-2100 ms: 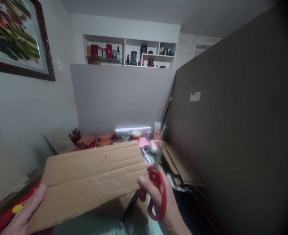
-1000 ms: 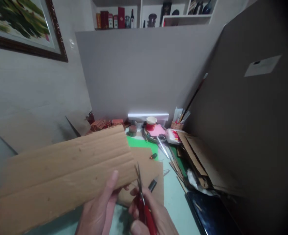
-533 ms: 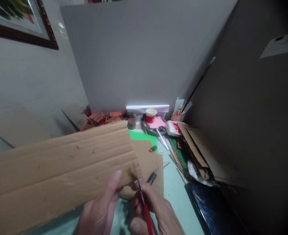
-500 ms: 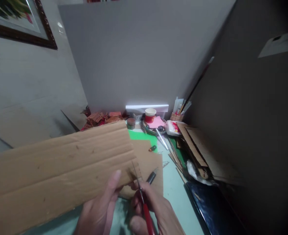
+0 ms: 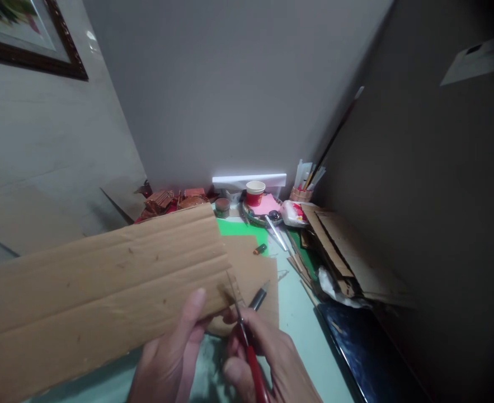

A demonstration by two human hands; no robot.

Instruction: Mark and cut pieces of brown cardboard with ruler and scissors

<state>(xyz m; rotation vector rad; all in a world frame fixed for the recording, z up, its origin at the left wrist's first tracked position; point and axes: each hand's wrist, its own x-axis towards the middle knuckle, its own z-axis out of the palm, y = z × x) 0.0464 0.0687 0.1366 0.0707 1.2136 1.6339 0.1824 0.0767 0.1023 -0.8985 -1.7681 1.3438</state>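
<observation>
A long brown cardboard strip (image 5: 116,285) stretches from the left edge to the middle of the view. My left hand (image 5: 173,347) grips its lower edge near the right end, thumb on top and fingers underneath. In my right hand (image 5: 272,352) is a pair of scissors (image 5: 253,358) with red handles. Their blades are at the right end of the cardboard, where a narrow sliver is partly cut along the edge. A dark pen-like tool (image 5: 260,295) lies just beyond my right hand on a flat cardboard sheet (image 5: 250,263).
At the back are a red paper cup (image 5: 255,194), a small round jar (image 5: 222,208) and reddish scraps (image 5: 160,204). A cup of brushes (image 5: 301,193) stands against the panel. Stacked cardboard (image 5: 356,252) and a dark glossy case (image 5: 360,347) line the right side.
The scissors and both hands stay at nearly the same spot on the cardboard; the sliver at its right end stands a little more apart. The view has tilted slightly.
</observation>
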